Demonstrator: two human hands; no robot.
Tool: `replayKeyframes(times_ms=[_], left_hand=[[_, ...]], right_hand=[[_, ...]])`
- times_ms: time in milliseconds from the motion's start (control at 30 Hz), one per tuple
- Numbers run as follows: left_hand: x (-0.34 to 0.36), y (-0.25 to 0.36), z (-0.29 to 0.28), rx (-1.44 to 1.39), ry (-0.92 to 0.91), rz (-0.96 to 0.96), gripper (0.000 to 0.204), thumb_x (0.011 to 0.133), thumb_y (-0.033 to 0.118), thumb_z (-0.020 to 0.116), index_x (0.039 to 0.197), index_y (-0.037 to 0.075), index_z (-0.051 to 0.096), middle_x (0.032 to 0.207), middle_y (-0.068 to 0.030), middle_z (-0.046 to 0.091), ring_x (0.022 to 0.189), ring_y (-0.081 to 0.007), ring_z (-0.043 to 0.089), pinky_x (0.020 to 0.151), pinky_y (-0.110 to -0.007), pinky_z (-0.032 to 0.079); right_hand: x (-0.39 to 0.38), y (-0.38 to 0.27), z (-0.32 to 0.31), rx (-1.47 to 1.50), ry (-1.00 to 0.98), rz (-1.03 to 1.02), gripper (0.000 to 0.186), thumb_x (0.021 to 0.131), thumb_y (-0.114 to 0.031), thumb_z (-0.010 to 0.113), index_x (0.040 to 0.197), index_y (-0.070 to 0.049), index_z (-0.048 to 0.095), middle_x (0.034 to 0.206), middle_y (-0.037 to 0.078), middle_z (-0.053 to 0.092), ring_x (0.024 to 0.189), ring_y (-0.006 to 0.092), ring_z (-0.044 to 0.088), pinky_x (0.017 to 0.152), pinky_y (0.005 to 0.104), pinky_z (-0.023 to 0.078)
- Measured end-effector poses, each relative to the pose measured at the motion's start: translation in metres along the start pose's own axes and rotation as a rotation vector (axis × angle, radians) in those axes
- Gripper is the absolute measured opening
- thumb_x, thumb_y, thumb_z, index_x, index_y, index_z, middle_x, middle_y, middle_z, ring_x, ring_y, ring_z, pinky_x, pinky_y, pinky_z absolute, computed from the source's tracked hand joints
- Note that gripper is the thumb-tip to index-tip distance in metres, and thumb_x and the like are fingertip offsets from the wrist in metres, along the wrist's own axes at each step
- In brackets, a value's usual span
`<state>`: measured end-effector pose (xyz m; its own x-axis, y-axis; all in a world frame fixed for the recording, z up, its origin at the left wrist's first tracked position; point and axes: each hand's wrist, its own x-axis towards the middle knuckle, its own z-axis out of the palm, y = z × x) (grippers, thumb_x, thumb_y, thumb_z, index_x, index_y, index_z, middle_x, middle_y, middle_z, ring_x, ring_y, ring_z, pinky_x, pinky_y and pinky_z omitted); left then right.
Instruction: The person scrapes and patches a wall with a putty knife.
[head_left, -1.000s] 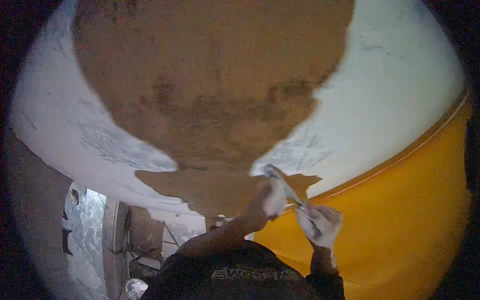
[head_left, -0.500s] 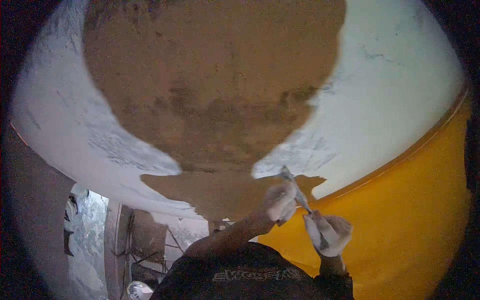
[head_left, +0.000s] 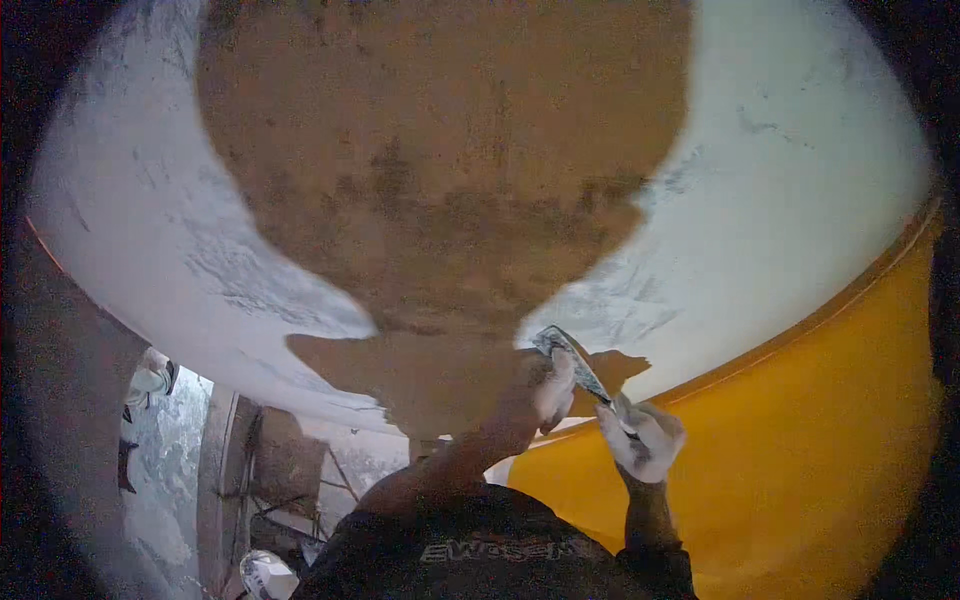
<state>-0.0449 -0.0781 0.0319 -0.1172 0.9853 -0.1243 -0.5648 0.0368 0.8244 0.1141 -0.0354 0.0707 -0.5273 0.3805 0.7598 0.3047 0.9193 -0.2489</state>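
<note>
My right hand (head_left: 643,438), whitened over the fingers, is closed around the handle of a putty knife (head_left: 586,376). The tool's long grey blade, smeared with pale paste, slants up and left toward the wall (head_left: 800,220). Right beside the blade is my left hand (head_left: 556,388), also whitish, its fingers curled in. Whether those fingers grip the blade or a second tool is hidden. Both hands are held in front of the wall's lower part, where grey streaks of paste (head_left: 610,310) mark the pale surface.
A large brown area (head_left: 440,130), seemingly a shadow, covers the middle of the wall. A yellow-orange surface (head_left: 800,430) borders it at lower right along a curved edge. At lower left are a bright doorway-like opening (head_left: 165,450), a dark metal frame (head_left: 290,490) and a whitish round object (head_left: 268,574).
Both hands and the putty knife have shifted slightly left and up, and the blade now shows broader. My left hand has come closer to the blade's upper end. The view has tilted slightly.
</note>
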Motion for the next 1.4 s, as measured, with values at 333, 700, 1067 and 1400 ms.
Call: replayKeyframes(times_ms=[333, 700, 1067, 1400], left_hand=[[0.016, -0.012, 0.017, -0.027, -0.158, 0.027, 0.044, 0.093, 0.044, 0.041, 0.065, 0.011, 0.048, 0.042, 0.0026, 0.04, 0.031, -0.008, 0.036, 0.03, -0.024, 0.027], [-0.012, 0.002, 0.0, 0.606, 0.208, 0.349, 0.046, 0.093, 0.038, 0.042, 0.067, 0.002, 0.055, 0.048, -0.0027, 0.043, 0.046, -0.0097, 0.041, 0.043, -0.03, 0.03], [-0.004, 0.005, 0.0, 0.636, 0.19, 0.576, 0.043, 0.092, 0.03, 0.044, 0.062, 0.0, 0.051, 0.046, -0.0071, 0.041, 0.044, -0.0121, 0.04, 0.042, -0.032, 0.031], [-0.004, -0.002, -0.008, 0.691, 0.137, 0.362, 0.037, 0.092, 0.031, 0.043, 0.076, 0.002, 0.06, 0.058, -0.0039, 0.055, 0.052, -0.0129, 0.052, 0.05, -0.028, 0.041]], right_hand=[[-0.027, 0.003, -0.008, -0.081, 0.078, 0.126, 0.016, 0.069, -0.002, 0.072, 0.074, -0.003, 0.058, 0.058, 0.011, 0.057, 0.045, 0.0167, 0.052, 0.043, 0.0249, 0.038], [-0.063, -0.032, 0.051, 0.73, 0.057, 0.717, 0.017, 0.089, -0.015, 0.053, 0.1, -0.002, 0.05, 0.066, 0.005, 0.056, 0.05, 0.0117, 0.051, 0.046, 0.0257, 0.042], [-0.065, -0.037, 0.074, 0.881, 0.113, 0.757, 0.032, 0.092, -0.027, 0.046, 0.074, -0.001, 0.054, 0.058, 0.001, 0.049, 0.045, 0.0074, 0.042, 0.041, 0.0232, 0.031], [-0.074, -0.022, 0.081, 0.68, 0.16, 0.688, 0.03, 0.093, -0.019, 0.046, 0.069, -0.001, 0.048, 0.046, 0.002, 0.041, 0.036, 0.0067, 0.037, 0.034, 0.0237, 0.027]])
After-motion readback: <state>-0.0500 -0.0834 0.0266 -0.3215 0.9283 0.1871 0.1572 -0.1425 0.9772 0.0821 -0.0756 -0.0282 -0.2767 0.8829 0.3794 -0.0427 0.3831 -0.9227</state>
